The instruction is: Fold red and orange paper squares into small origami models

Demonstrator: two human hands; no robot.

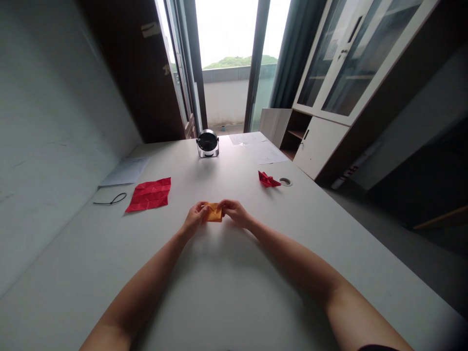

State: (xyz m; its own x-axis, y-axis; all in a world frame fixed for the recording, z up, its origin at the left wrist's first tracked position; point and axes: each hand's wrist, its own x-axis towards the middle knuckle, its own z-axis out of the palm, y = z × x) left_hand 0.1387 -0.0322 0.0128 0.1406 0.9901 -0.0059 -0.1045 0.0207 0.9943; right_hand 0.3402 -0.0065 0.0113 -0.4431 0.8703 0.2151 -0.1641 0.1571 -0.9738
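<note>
Between my two hands is a small folded piece of orange paper (214, 213), with creases across its top face. My left hand (195, 217) pinches its left edge, thumb on top. My right hand (234, 213) grips the right edge, fingers curled behind and under it. The undersides of the paper and some fingertips are hidden. To the left lies a creased red paper sheet (149, 194), opened out flat. On the right sits a folded red paper figure (268, 179) with pointed ends.
A roll of tape (285, 182) lies beside the red figure. A black cable tie (111, 200) and white papers (125, 171) are at the left. A round silver-and-black device (208, 143) stands at the back of the white table (234, 292). More sheets (265, 152) lie at the far right.
</note>
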